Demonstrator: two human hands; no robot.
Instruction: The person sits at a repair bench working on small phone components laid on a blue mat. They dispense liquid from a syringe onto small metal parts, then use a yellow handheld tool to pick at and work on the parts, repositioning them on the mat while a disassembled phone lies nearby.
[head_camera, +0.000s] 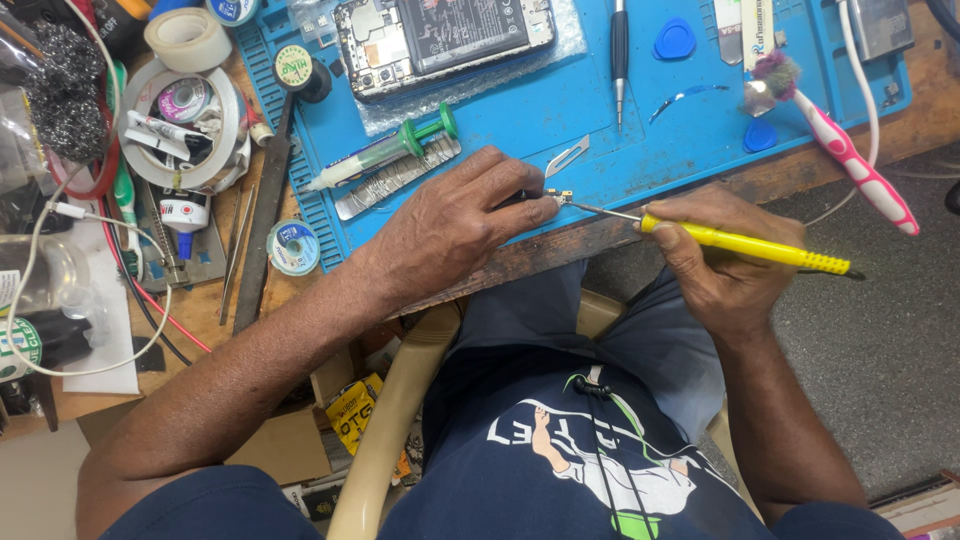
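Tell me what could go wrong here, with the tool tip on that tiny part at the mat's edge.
1. The tiny metal component, pinched by the left hand, sits at the blue work mat's front edge; it may drop into the lap.
2. The thin yellow-handled tool in the right hand works close to the left fingertips; a slip could hurt them.

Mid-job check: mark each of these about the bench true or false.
1. The right hand holds a yellow-handled tool. True.
2. The left hand pinches a small part at the tool's tip. True.
3. The opened phone lies under the left hand. False: it lies at the far edge of the blue mat.
4. The pink toothbrush is in the right hand. False: it lies on the mat's right edge, untouched.
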